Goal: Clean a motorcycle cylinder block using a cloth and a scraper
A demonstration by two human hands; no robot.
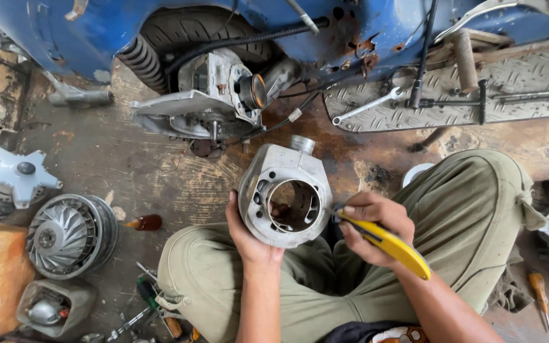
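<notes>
Your olive-green cotton trousers (471,209) were creased, grease-smudged, and bunched into a knot at one knee. Your bare left hand (249,238) and bare right hand (373,225) wore no gloves; forearms went sleeveless. A dark printed shirt hem (382,333) showed below.

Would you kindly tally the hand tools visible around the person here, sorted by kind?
Yellow-handled tool in the right hand: 1
Combination wrench on the tread plate: 1
T-handle wrench: 1
Wooden-handled screwdriver on the floor: 1
Total: 4
</notes>
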